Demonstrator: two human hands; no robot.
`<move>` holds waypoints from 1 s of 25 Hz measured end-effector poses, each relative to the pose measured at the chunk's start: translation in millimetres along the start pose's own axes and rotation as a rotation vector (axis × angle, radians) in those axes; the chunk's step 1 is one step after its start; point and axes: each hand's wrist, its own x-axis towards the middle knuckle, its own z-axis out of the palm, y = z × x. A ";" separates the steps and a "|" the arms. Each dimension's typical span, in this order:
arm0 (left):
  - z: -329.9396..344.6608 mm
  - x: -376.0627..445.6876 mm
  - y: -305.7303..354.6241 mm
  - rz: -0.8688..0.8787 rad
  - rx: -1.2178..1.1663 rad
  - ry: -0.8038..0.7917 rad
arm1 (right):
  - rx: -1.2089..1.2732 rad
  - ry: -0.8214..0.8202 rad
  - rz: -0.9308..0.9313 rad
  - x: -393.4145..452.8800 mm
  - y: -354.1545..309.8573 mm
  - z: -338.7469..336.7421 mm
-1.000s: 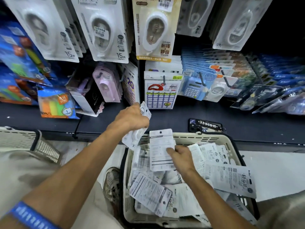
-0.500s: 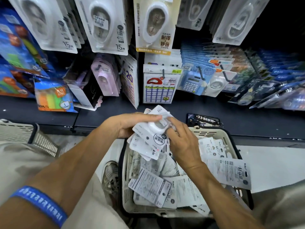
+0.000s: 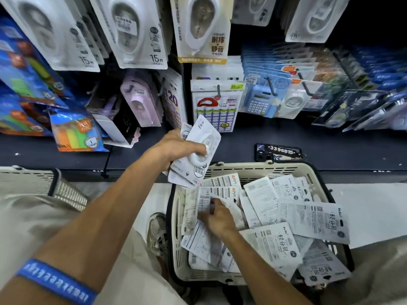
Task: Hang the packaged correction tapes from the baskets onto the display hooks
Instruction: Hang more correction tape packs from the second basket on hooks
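A dark store display wall (image 3: pixel 275 137) fills the upper half of the view, hung with rows of carded stationery: large white correction tape packs (image 3: pixel 136 34) along the top, and below them smaller packs on display hooks (image 3: pixel 218 90), among them a red-and-blue grid card (image 3: pixel 214 106) and a blue calculator pack (image 3: pixel 259 100). Below the dark shelf ledge, a cream plastic basket (image 3: pixel 253 170) with a black rim sits on the floor, heaped with loose packaged correction tapes (image 3: pixel 312 219), most lying printed back up. A second cream basket (image 3: pixel 28 181) shows at the left edge. The person's left hand (image 3: pixel 176 148), on an arm with a blue wristband (image 3: pixel 57 282), is raised just above the basket's far left corner and grasps a fanned bundle of packs (image 3: pixel 198 155), thumb pressed on the front pack's white dispenser. The right hand (image 3: pixel 218 219) is down inside the basket, fingers curled around the edge of one pack (image 3: pixel 204 200); this part is motion-blurred.
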 end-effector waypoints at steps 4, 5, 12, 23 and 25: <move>0.1 -1.2 0.2 0.030 0.043 -0.034 | -0.040 0.202 0.044 18.1 -9.8 12.3; -1.0 0.1 0.9 0.045 0.060 -0.045 | -0.051 0.267 0.030 18.2 -10.1 3.2; 0.5 1.9 1.6 -0.042 0.031 -0.106 | 0.300 0.480 -0.590 -37.4 -37.3 -131.2; 10.3 -32.3 39.2 0.044 -0.515 -0.392 | 0.159 0.433 -0.863 -79.2 -143.0 -145.0; 13.8 -41.0 49.6 0.037 -0.526 -0.331 | 0.175 0.512 -0.755 -82.0 -151.9 -139.8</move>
